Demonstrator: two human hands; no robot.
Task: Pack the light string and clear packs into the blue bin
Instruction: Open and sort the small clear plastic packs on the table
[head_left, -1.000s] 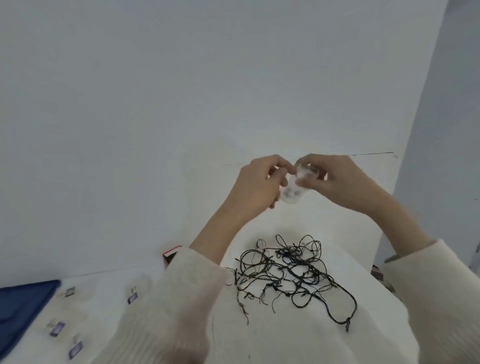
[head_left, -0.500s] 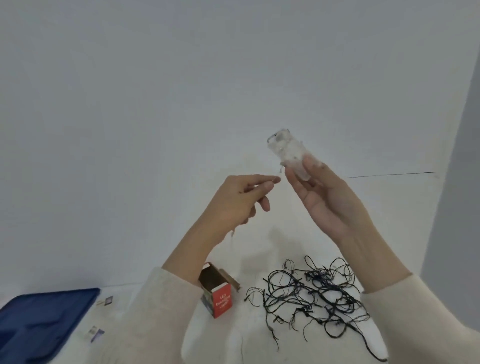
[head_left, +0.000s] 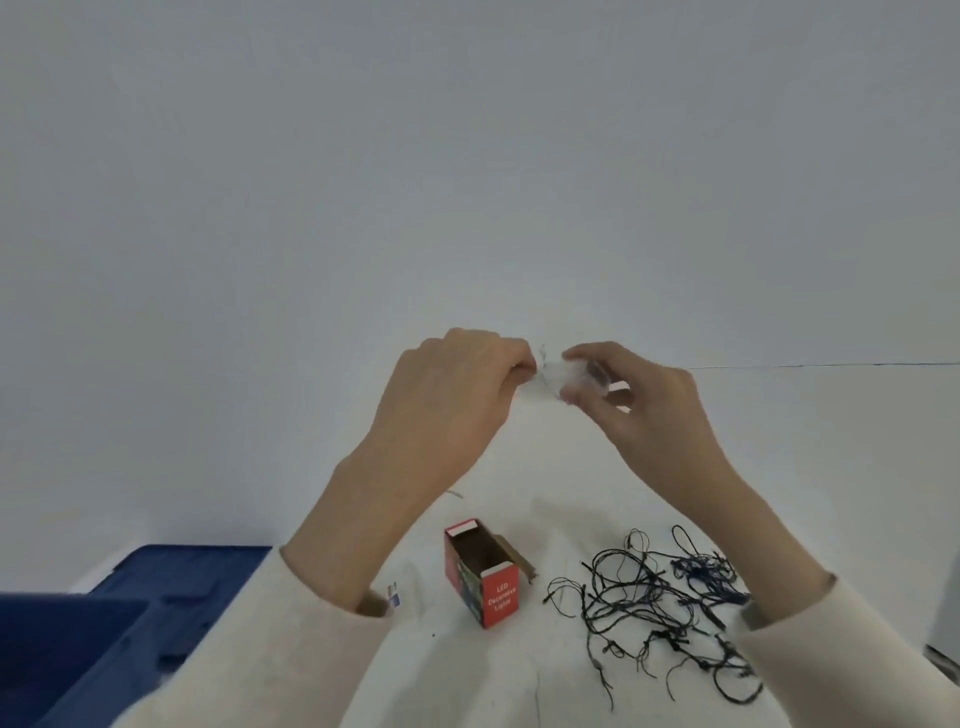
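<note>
Both hands are raised above the white table. My right hand pinches a small clear pack between thumb and fingers. My left hand meets it from the left, fingertips closed on the pack's left end, where thin wire ends stick up. The dark tangled light string lies loose on the table at the lower right, below my right forearm. The blue bin sits at the lower left, partly cut off by the frame edge.
A small red cardboard box marked "LED Decorative Lights" stands open on the table between my forearms. A tiny printed tag lies by my left sleeve. A plain white wall fills the background.
Half a second ago my right hand held the clear pack up alone and my left hand was apart from it. Now both hands have come together on the pack, lower down.
</note>
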